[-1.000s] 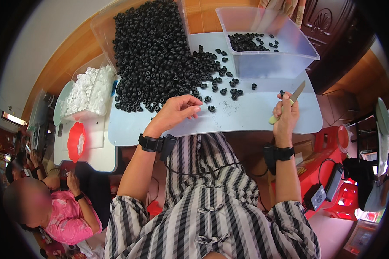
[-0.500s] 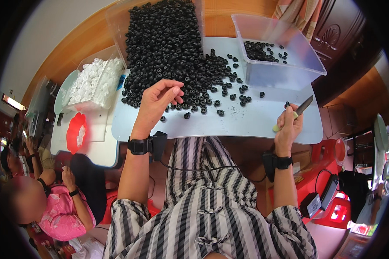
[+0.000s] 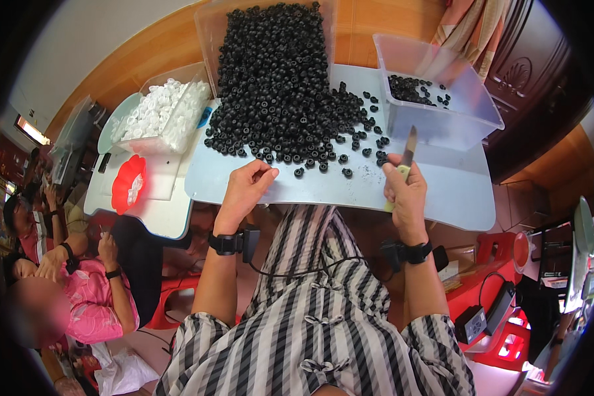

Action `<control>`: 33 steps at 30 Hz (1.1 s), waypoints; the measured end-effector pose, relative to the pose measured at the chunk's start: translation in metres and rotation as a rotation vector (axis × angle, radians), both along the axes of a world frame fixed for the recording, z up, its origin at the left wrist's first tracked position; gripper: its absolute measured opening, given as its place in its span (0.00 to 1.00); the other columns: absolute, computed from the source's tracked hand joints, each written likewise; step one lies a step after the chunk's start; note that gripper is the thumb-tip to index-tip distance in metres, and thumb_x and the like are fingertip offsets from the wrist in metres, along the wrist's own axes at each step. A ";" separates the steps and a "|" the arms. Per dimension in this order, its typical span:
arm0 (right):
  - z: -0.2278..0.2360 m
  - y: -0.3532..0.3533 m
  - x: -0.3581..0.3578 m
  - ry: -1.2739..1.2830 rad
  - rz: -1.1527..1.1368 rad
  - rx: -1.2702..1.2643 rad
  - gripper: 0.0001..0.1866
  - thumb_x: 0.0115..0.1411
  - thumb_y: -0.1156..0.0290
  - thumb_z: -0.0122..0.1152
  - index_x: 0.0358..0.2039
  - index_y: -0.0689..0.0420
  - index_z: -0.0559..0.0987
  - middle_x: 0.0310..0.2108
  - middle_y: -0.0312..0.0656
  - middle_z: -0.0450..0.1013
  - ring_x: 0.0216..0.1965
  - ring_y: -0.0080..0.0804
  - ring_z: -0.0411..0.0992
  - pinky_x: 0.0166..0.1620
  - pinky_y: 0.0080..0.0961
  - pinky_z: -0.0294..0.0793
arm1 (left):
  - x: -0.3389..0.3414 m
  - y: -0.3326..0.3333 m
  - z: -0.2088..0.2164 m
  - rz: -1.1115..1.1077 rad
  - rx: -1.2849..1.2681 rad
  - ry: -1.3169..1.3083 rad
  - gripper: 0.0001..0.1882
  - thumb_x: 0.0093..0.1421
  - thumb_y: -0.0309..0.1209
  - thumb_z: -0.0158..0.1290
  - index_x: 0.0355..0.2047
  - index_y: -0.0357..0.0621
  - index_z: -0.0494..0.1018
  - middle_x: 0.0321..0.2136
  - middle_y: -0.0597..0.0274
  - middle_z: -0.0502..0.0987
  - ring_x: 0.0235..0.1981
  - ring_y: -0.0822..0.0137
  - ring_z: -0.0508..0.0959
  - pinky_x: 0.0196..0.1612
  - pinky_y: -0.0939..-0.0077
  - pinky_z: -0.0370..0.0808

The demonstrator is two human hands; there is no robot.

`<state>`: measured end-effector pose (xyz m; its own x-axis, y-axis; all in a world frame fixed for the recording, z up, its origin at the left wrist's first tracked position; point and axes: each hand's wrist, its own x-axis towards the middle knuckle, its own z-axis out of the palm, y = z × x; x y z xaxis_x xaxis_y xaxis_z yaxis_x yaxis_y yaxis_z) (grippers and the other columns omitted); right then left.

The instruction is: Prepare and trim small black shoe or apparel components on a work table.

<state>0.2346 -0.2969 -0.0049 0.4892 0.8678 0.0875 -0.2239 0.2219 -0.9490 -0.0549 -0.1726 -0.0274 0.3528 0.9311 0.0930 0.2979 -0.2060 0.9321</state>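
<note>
My right hand is closed round the pale green handle of a small knife, its blade pointing up and away. Small black ring-shaped parts lie at its thumb and fingertip; whether one is pinched there I cannot tell. My left hand is above the table's front edge, just short of the black pile. Its fingers are curled in with the thumb against them, and anything inside is hidden. A few loose black parts lie to the right of this hand.
The pile spills from a clear bin onto the pale blue table. At the right stands a clear plastic box with some black parts. Leftward are a tub of white parts and a red bowl. A person in pink sits at lower left.
My right hand has moved left with the knife, from the table's right side to the loose black parts. The left hand has drawn back from the pile toward the front edge, its fingers curling in.
</note>
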 end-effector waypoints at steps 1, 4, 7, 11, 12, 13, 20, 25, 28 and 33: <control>0.002 0.000 -0.004 -0.002 -0.004 0.002 0.11 0.62 0.72 0.64 0.45 0.57 0.78 0.22 0.25 0.66 0.18 0.10 0.58 0.21 0.12 0.55 | 0.004 0.000 -0.001 -0.034 -0.037 -0.028 0.11 0.62 0.34 0.59 0.32 0.37 0.78 0.20 0.69 0.75 0.22 0.81 0.70 0.26 0.83 0.67; 0.006 -0.005 -0.010 -0.020 0.067 -0.119 0.12 0.61 0.74 0.64 0.45 0.58 0.76 0.22 0.26 0.66 0.18 0.10 0.57 0.20 0.12 0.54 | 0.020 -0.003 0.007 -0.139 -0.118 -0.064 0.10 0.63 0.33 0.59 0.33 0.37 0.77 0.22 0.69 0.75 0.23 0.81 0.71 0.27 0.84 0.68; 0.007 -0.004 -0.007 0.075 0.138 -0.159 0.13 0.60 0.74 0.66 0.45 0.60 0.75 0.22 0.27 0.66 0.17 0.12 0.58 0.21 0.13 0.56 | 0.033 0.001 0.006 -0.277 -0.208 -0.074 0.09 0.63 0.31 0.58 0.34 0.36 0.77 0.24 0.70 0.76 0.25 0.81 0.72 0.28 0.84 0.69; 0.009 0.009 -0.005 0.199 0.245 -0.184 0.12 0.61 0.73 0.66 0.43 0.58 0.76 0.23 0.26 0.66 0.17 0.10 0.57 0.20 0.12 0.55 | 0.052 0.007 0.021 -0.372 -0.180 -0.122 0.07 0.62 0.28 0.59 0.37 0.38 0.77 0.27 0.69 0.77 0.28 0.80 0.74 0.31 0.83 0.70; 0.009 0.014 -0.003 0.246 0.276 -0.178 0.11 0.61 0.73 0.66 0.43 0.58 0.75 0.23 0.27 0.67 0.17 0.10 0.58 0.20 0.12 0.55 | 0.061 0.008 0.027 -0.390 -0.124 -0.160 0.08 0.61 0.27 0.59 0.39 0.39 0.78 0.29 0.69 0.77 0.29 0.79 0.74 0.32 0.83 0.71; 0.010 0.018 0.000 0.249 0.272 -0.183 0.11 0.61 0.73 0.66 0.43 0.58 0.75 0.23 0.27 0.67 0.17 0.10 0.58 0.20 0.12 0.55 | 0.071 0.009 0.034 -0.393 -0.131 -0.160 0.08 0.61 0.27 0.59 0.39 0.39 0.78 0.29 0.69 0.77 0.29 0.79 0.74 0.32 0.83 0.71; 0.029 0.042 0.005 0.328 0.395 -0.205 0.10 0.62 0.71 0.66 0.41 0.57 0.75 0.26 0.30 0.71 0.18 0.11 0.61 0.20 0.13 0.56 | 0.117 0.017 0.069 -0.551 0.184 -0.154 0.15 0.54 0.20 0.62 0.44 0.38 0.76 0.35 0.60 0.77 0.31 0.71 0.78 0.38 0.78 0.75; 0.029 0.052 0.011 0.277 0.445 -0.248 0.10 0.62 0.69 0.67 0.39 0.57 0.76 0.24 0.28 0.70 0.18 0.11 0.60 0.20 0.13 0.56 | 0.120 0.024 0.056 -0.538 0.122 -0.215 0.14 0.53 0.19 0.64 0.39 0.38 0.75 0.38 0.58 0.75 0.35 0.71 0.77 0.39 0.77 0.76; 0.030 0.059 0.009 0.261 0.481 -0.287 0.10 0.62 0.67 0.66 0.38 0.56 0.75 0.22 0.27 0.69 0.18 0.11 0.59 0.20 0.13 0.55 | 0.121 0.019 0.049 -0.435 -0.063 -0.365 0.13 0.53 0.22 0.65 0.38 0.38 0.75 0.34 0.62 0.76 0.30 0.74 0.77 0.34 0.80 0.74; 0.027 0.057 0.011 0.277 0.437 -0.288 0.10 0.63 0.67 0.65 0.39 0.58 0.75 0.23 0.28 0.69 0.19 0.11 0.59 0.21 0.13 0.56 | 0.126 0.023 0.030 -0.476 -0.049 -0.378 0.13 0.54 0.21 0.65 0.38 0.37 0.75 0.35 0.62 0.76 0.32 0.74 0.77 0.36 0.80 0.74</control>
<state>0.2454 -0.2401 0.0224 0.0524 0.9639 -0.2611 -0.4847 -0.2041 -0.8505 0.0712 -0.1496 0.0026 0.6824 0.6856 0.2535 -0.1693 -0.1891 0.9673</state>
